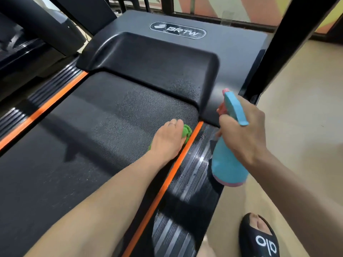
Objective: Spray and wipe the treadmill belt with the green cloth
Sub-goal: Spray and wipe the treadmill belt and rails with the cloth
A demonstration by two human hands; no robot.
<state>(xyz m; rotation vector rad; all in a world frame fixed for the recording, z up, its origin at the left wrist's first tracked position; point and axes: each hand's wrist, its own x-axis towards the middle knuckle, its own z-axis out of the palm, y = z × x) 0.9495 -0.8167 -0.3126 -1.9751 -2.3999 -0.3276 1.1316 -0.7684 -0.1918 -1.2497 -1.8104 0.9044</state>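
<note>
The treadmill belt point(89, 130) fills the middle and the left of the view, black and textured, and it shines with fine spray drops near the motor cover point(148, 58) at 12 o'clock. The green cloth point(186, 132) lies on the belt at its right edge, just beside the orange stripe point(167, 184), a little to 3 o'clock from the centre. The left hand point(168, 140) presses flat on the cloth with straight fingers, so only a small part of the green shows at the fingertips and under the wrist. A ring is on one finger.

The right hand point(243, 132), at 3 o'clock, grips a light blue spray bottle point(227, 164) by the neck, fingers curled around it. The bottle hangs tilted in the air above the ribbed side rail point(187, 182), its nozzle towards 12 o'clock, its base towards 5 o'clock.

At 5 o'clock a foot in a black sandal point(259, 238) stands on the beige floor point(300, 108). A black upright post point(289, 39) rises at 1 o'clock.
</note>
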